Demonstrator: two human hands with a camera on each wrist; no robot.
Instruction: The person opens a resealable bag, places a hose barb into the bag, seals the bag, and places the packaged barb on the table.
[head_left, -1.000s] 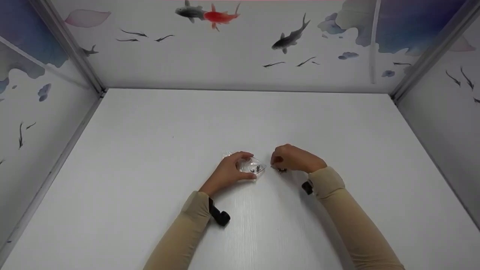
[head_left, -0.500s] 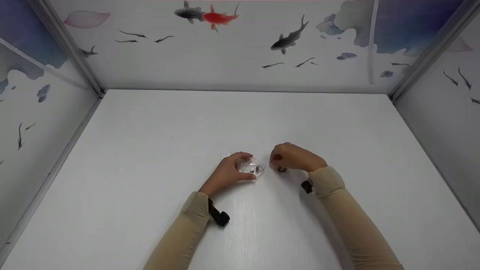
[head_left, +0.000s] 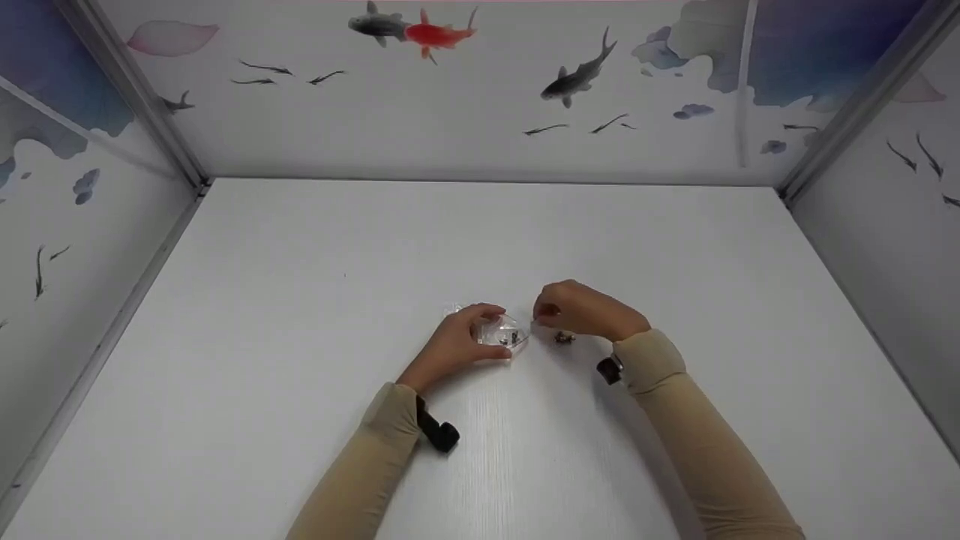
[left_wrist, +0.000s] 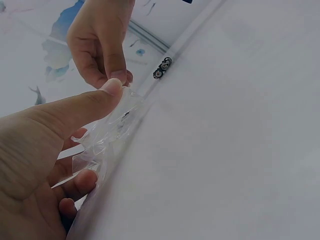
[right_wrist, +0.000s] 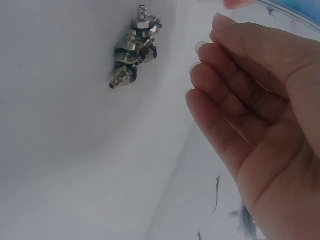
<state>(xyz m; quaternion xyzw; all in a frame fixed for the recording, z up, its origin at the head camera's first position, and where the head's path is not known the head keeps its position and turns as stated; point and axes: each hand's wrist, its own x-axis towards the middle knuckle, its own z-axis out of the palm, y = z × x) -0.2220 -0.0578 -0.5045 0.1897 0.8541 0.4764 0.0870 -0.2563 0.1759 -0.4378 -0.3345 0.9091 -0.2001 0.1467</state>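
Note:
My left hand (head_left: 454, 341) holds a clear plastic bag (head_left: 491, 330) between thumb and fingers. A few small dark metal pieces (head_left: 514, 337) show inside it. My right hand (head_left: 585, 309) is just right of the bag, its thumb and index fingertips together close to the bag's edge. In the right wrist view, the fingers (right_wrist: 215, 110) are bent toward the thumb; whether a small piece is between the tips I cannot tell. Below that hand, a little pile of metal fittings (right_wrist: 135, 50) with hex collars and ribbed tips lies on the table.
The white table (head_left: 300, 240) is enclosed by panels at the back and sides, printed with fish. Black camera mounts (head_left: 442, 436) stick out from both wrists. Tan sleeves (head_left: 705, 442) cover the forearms.
My right hand has shifted slightly left and away from me, off the pile toward the bag, so the fittings show more. The left hand and bag have stayed put.

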